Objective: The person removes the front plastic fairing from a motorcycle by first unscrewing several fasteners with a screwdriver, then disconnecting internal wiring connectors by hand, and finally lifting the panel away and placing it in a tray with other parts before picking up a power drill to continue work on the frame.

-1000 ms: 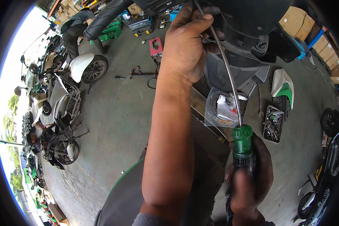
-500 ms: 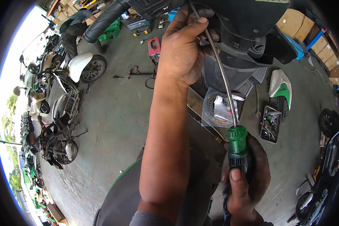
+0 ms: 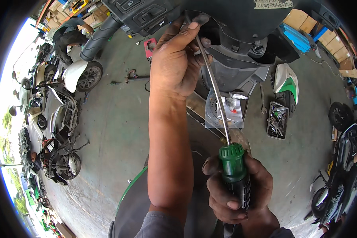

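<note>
A long-shafted screwdriver (image 3: 233, 160) with a green and black handle slants up toward the scooter's dark front panel (image 3: 234, 20). My right hand (image 3: 261, 186) is closed, its fingers wrapped round the handle. Higher up, my left hand (image 3: 174, 65) is closed about the upper shaft, thumb on one side and fingers behind. The shaft's tip reaches the underside of the handlebar cover, where shadow and my fingers hide the exact contact. Left of that hand juts a black handlebar grip (image 3: 99, 41) beside the switch housing (image 3: 146, 16).
Below the panel lies a bagged brake disc (image 3: 215, 110). To its right are a spanner (image 3: 262, 99), a tray of small metal parts (image 3: 277, 121) and a white-green fairing piece (image 3: 286, 83). Partly stripped motorcycles (image 3: 63, 131) line the left; another person (image 3: 67, 37) bends over there.
My right hand has shifted left and its fingers have wrapped more fully round the handle. The view has shifted, showing more of the handlebar cover; my left hand stays at the upper shaft.
</note>
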`<move>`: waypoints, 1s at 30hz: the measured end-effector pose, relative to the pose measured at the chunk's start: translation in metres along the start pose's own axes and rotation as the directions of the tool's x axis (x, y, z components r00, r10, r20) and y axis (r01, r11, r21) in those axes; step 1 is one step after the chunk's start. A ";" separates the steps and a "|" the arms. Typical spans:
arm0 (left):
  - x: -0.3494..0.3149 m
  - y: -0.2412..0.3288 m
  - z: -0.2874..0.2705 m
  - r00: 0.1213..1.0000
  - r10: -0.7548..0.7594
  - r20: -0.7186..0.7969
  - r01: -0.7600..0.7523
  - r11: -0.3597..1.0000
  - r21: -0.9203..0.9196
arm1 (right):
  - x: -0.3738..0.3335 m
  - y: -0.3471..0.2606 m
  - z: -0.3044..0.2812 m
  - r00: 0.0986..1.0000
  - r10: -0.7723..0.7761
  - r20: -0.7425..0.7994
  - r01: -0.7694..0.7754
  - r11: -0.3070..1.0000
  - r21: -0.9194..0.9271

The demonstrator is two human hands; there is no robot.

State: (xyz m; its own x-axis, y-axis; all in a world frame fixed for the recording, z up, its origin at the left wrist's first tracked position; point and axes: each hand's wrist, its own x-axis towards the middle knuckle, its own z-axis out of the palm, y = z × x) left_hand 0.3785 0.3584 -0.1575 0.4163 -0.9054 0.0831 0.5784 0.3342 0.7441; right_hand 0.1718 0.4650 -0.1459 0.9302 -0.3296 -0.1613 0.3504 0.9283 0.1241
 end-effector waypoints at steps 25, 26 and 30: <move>-0.004 0.024 -0.021 0.979 -0.203 0.021 0.201 0.976 0.079 | 0.068 -0.071 0.028 0.998 0.011 -0.056 -0.055 0.390 -0.919; -0.003 0.023 -0.024 0.970 -0.235 0.056 0.235 0.972 0.018 | 0.073 -0.078 0.025 0.999 0.020 -0.045 -0.049 0.351 -0.935; -0.001 0.023 -0.023 0.966 -0.221 0.133 0.233 0.969 -0.087 | 0.087 -0.087 0.035 0.994 0.070 -0.083 -0.096 0.217 -0.971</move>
State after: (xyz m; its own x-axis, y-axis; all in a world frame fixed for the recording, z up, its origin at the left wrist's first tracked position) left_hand 0.4074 0.3735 -0.1552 0.1812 -0.9834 0.0039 0.7183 0.1351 0.6825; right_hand 0.2266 0.3495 -0.1365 0.9402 -0.2486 -0.2326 -0.1189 0.4004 -0.9086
